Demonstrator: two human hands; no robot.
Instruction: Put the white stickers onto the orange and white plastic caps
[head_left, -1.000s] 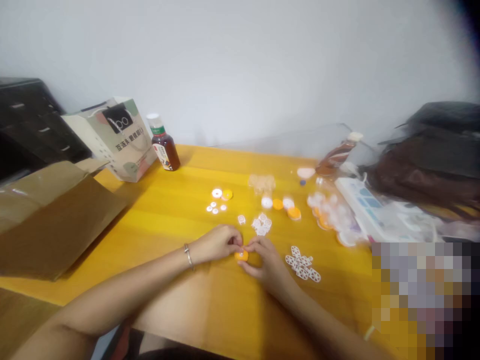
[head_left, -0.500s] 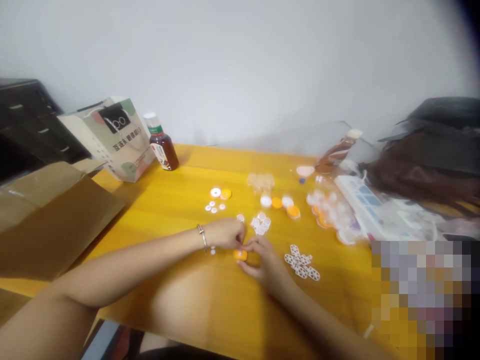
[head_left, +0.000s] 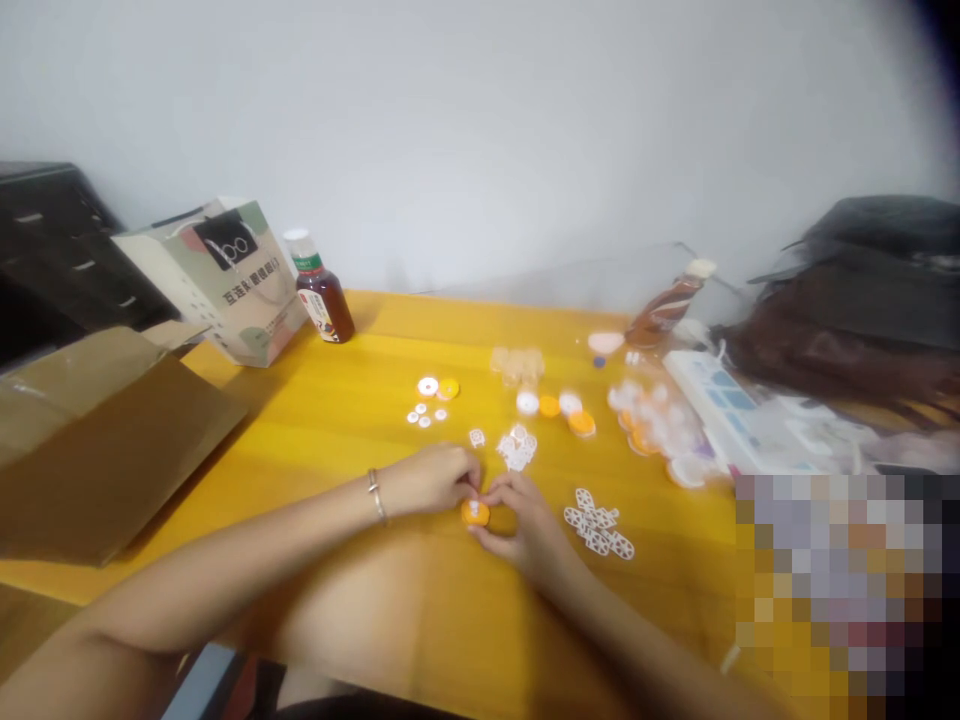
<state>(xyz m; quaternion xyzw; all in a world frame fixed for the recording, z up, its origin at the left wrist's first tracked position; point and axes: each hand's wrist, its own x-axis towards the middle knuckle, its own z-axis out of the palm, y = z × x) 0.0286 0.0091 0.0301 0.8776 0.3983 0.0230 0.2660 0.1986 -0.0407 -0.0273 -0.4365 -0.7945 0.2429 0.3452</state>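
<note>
Both my hands meet near the middle of a yellow wooden table (head_left: 360, 400). My right hand (head_left: 525, 525) cups a small orange disc (head_left: 475, 514) from below and the side. My left hand (head_left: 435, 478), with a bracelet at the wrist, pinches a tiny white piece down onto the disc's centre. A cluster of white wheel-shaped pieces (head_left: 598, 527) lies just right of my right hand. Another white cluster (head_left: 517, 447) and one single white piece (head_left: 477, 437) lie just beyond my fingers.
Further back lie white rings (head_left: 424, 402), orange and white caps (head_left: 559, 408) and a clear bag of parts (head_left: 656, 420). A paper bag (head_left: 225, 275) and dark bottle (head_left: 322, 290) stand back left, a cardboard box (head_left: 97, 440) left, a power strip (head_left: 731, 410) and dark bag (head_left: 862, 300) right.
My left hand reached slightly forward, then came back onto the orange disc, where a small white piece now shows at its centre. My right hand kept hold of the disc.
</note>
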